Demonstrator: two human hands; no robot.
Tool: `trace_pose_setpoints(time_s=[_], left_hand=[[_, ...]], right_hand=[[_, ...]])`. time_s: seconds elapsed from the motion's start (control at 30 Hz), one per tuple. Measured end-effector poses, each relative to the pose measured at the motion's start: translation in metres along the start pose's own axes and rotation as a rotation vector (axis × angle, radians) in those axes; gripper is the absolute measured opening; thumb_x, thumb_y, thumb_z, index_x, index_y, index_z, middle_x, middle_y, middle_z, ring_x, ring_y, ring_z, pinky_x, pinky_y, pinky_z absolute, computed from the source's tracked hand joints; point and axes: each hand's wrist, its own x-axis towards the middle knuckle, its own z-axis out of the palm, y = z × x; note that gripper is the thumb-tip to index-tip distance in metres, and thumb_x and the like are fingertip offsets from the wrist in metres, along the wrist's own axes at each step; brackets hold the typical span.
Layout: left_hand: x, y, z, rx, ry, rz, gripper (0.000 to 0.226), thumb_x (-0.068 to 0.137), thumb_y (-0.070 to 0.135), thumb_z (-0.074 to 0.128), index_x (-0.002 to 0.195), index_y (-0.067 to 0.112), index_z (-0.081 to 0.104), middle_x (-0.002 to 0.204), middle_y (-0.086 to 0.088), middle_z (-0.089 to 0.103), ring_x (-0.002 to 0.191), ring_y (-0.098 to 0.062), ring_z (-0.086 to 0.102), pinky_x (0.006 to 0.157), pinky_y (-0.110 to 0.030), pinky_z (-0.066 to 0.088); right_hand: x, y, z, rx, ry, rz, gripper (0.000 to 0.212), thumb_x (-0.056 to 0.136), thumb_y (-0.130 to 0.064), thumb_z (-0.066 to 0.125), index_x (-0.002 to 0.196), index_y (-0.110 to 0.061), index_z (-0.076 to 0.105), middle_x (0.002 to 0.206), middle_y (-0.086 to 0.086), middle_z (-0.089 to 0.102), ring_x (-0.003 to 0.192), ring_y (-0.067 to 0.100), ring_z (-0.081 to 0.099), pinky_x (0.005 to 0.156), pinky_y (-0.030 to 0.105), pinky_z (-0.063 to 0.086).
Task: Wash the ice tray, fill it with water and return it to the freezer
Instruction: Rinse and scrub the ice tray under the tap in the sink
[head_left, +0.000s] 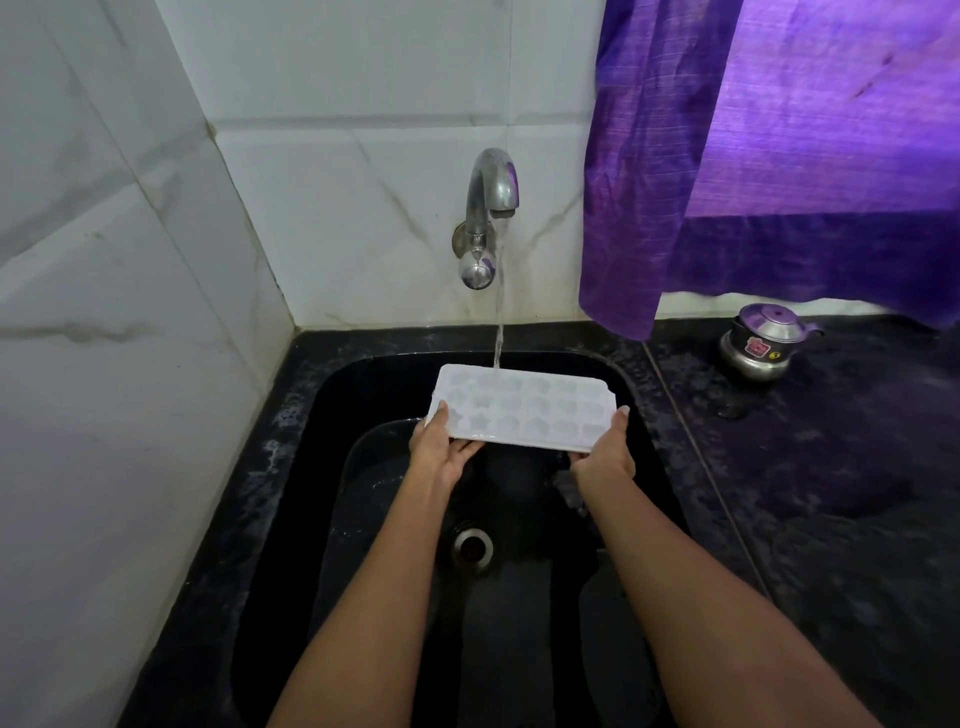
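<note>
**Ice tray held under the running tap**

A white plastic ice tray (522, 408) with rows of moulded, partly star-shaped cells was held level over a black rectangular sink (644, 415), its cells facing up. A thin stream of water (498, 312) fell from a curved chrome wall tap (491, 192) and struck the tray at its far edge, left of the middle.

The left hand (441, 449) gripped the tray's near left corner, thumb laid on top of the rim and the fingers curled beneath it. The right hand (608, 452) gripped the near right corner in the same way, thumb up along the tray's right edge and the fingers tucked underneath, mostly hidden. Both bare forearms reached forward over the basin.

Below the tray, a round metal drain (472, 548) sat in the wet sink floor. The sink was set in a dark speckled stone counter (831, 493), which met white marbled wall tiles (130, 234) at the left and behind. A purple fabric curtain (779, 130) hung at the upper right, and beneath its hem a small lidded steel pot (761, 343) with a red label stood on the counter, well apart from the sink.
</note>
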Motion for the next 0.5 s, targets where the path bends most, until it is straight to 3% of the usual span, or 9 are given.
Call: trace_pose_setpoints(time_s=[0.1, 0.3, 0.5], left_hand=[[0.0, 0.003, -0.006, -0.008, 0.053, 0.019, 0.034, 0.095, 0.027, 0.056, 0.124, 0.01, 0.05, 0.122, -0.015, 0.061, 0.105, -0.034, 0.061, 0.081, -0.053, 0.05], [-0.001, 0.005, -0.023, -0.027, 0.184, 0.035, 0.037, 0.091, 0.038, 0.062, 0.112, 0.009, 0.055, 0.107, -0.014, 0.066, 0.085, -0.028, 0.065, 0.071, -0.047, 0.054], [-0.006, 0.015, -0.029, -0.084, 0.25, 0.078, 0.04, 0.089, 0.038, 0.063, 0.118, 0.01, 0.058, 0.109, -0.011, 0.067, 0.086, -0.027, 0.065, 0.071, -0.045, 0.053]], right_hand=[[0.001, 0.008, 0.004, -0.044, -0.003, -0.012, 0.035, 0.082, -0.043, 0.071, 0.073, -0.014, 0.053, 0.095, 0.008, 0.066, 0.085, 0.027, 0.068, 0.08, 0.046, 0.057], [0.002, 0.026, 0.008, -0.157, -0.004, -0.02, 0.037, 0.074, -0.05, 0.077, 0.07, -0.016, 0.064, 0.085, 0.005, 0.07, 0.074, 0.023, 0.068, 0.074, 0.045, 0.059], [-0.008, 0.038, 0.018, -0.176, -0.068, -0.015, 0.03, 0.08, -0.041, 0.075, 0.071, -0.013, 0.065, 0.077, 0.004, 0.069, 0.072, 0.022, 0.069, 0.075, 0.043, 0.059]])
